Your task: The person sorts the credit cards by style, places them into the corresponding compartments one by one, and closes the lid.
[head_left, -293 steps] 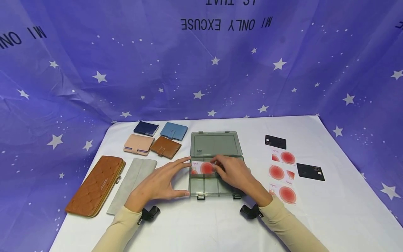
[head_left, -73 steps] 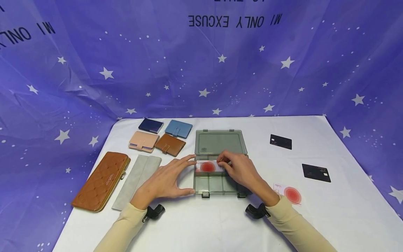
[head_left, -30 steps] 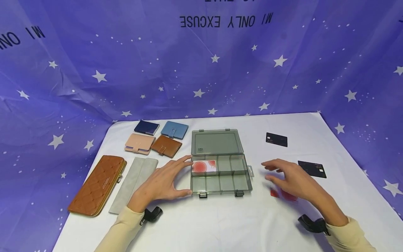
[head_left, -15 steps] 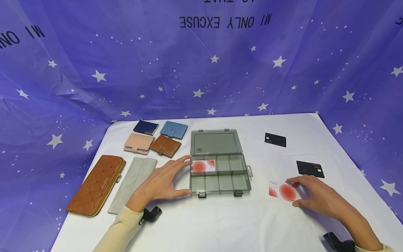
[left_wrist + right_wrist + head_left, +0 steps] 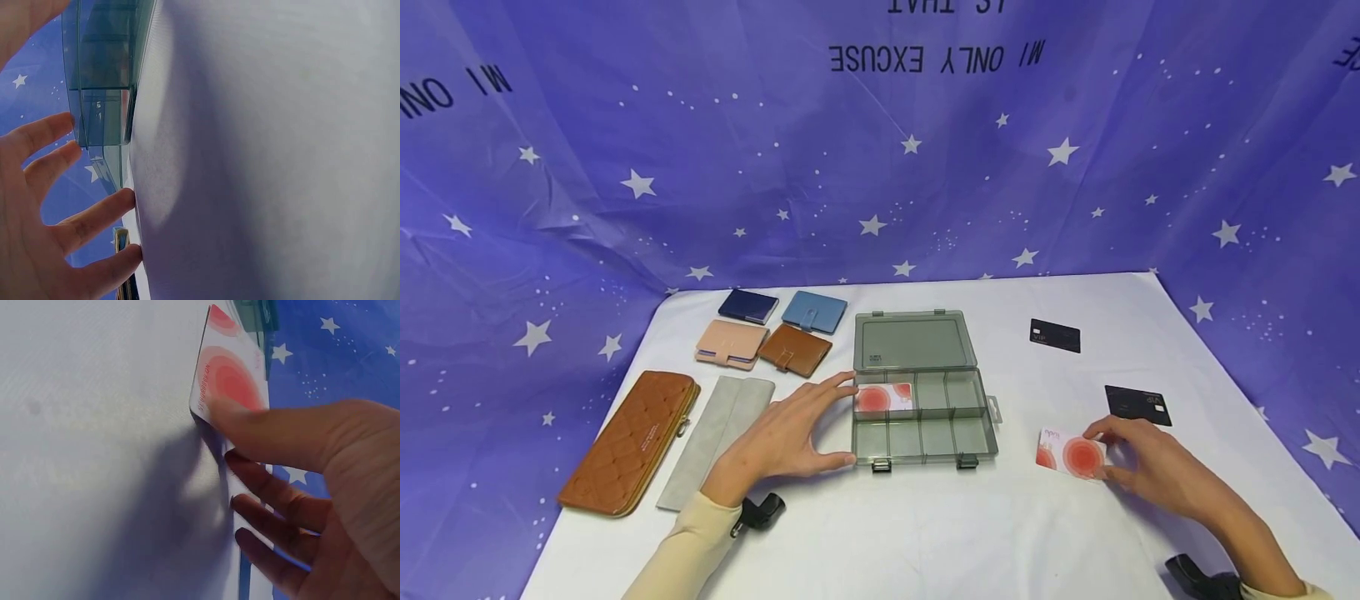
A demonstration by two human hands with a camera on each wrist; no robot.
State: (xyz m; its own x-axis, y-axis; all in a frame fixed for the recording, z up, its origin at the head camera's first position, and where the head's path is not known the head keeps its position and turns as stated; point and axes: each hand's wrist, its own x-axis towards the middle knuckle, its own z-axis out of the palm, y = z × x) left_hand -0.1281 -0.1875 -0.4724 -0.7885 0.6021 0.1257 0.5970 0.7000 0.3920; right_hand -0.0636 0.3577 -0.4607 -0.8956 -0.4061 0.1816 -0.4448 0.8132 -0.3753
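Right of the box [image 5: 925, 417], the right hand's [image 5: 1157, 471] grip pinches the red-and-white card's [image 5: 1070, 454] near edge.

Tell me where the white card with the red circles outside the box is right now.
In the head view the white card lies on the table right of the box, held at its right edge by the right hand, just below a black card.

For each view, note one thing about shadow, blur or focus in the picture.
Head view: even light, sharp, soft shadow under the left hand. Left wrist view: close fingers soft, broad shadow on the cloth. Right wrist view: the right hand shades the cloth beside the red-circle card.
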